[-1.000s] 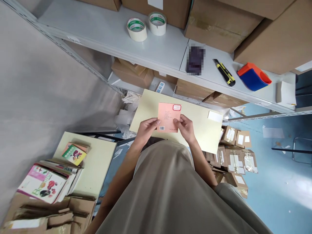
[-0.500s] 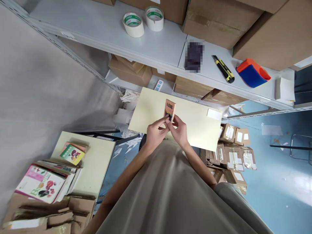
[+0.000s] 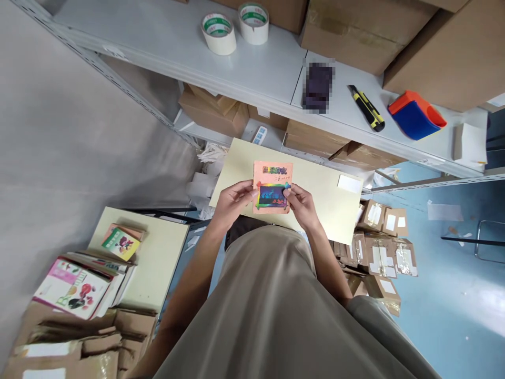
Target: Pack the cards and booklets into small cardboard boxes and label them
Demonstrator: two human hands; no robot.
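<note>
Both hands, the left hand (image 3: pixel 232 202) and the right hand (image 3: pixel 302 205), are now pinching the small book (image 3: pixel 272 187) by its sides above the pale table (image 3: pixel 327 210), its colourful cover turned up where a second ago its back was showing.

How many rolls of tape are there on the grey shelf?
2. One tape roll lies on the grey shelf; the second tape roll lies just right of it. Others may be hidden behind the boxes.

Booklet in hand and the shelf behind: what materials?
The booklet looks like thin card: matte pink cover, rainbow sheen like foil around the picture, pinched by left hand and right hand. The shelf looks like painted sheet metal: smooth grey, folded front lip.
</note>
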